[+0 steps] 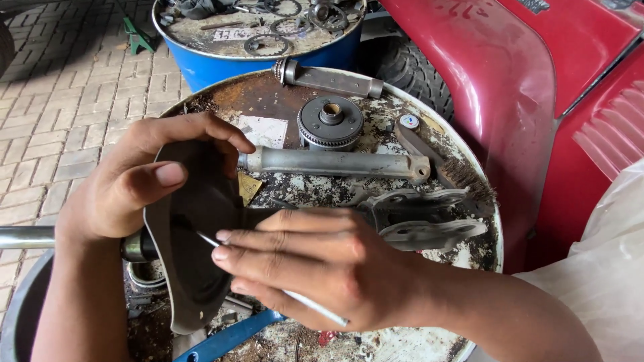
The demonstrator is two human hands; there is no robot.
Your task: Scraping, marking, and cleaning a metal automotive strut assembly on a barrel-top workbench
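1. The left hand [131, 181] grips the dark metal disc [191, 234] by its upper rim, thumb on the face and fingers curled over the edge, holding it above the rusty drum top [268, 100].
2. The right hand [315, 268] pinches a thin white rod [305, 302] against the disc's face.
3. The disc looks heavy, stiff and probably greasy, so the rim is the surest hold.
4. It is dull grey-black and dished; a shaft [27, 236] seems to run through it.
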